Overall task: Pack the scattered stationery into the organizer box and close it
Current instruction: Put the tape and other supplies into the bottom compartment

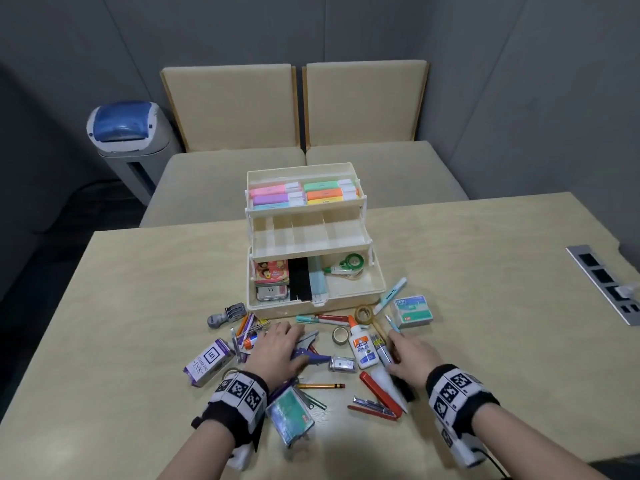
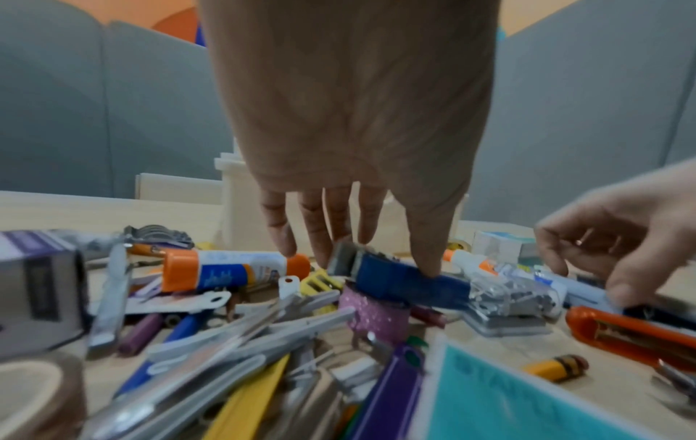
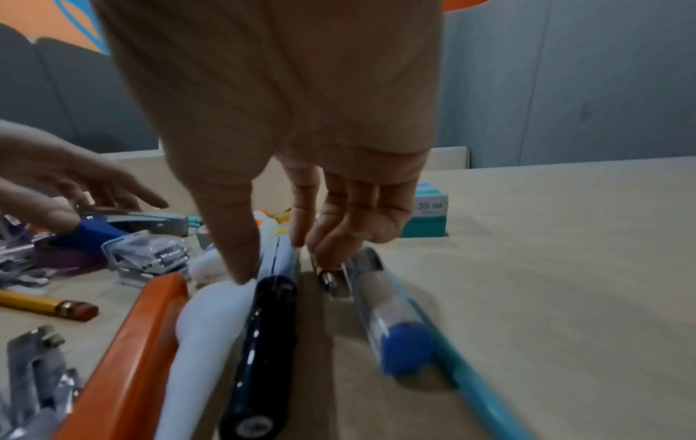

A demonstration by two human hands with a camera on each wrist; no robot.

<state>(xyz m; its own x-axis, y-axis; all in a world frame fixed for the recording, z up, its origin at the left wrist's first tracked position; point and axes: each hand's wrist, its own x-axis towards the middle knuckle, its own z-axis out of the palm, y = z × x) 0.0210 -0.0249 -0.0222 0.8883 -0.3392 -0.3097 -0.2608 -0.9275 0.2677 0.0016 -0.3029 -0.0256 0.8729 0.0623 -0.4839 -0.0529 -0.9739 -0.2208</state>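
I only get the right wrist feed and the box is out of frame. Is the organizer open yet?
Observer: Yes, the organizer box stands open with both trays raised.
Operator: Is there any free space up there?
Observer: The middle tray looks empty in every compartment.
Operator: And what lies on the far left of the pile?
Observer: A purple and white stamp-pad ink box lies on the table there.
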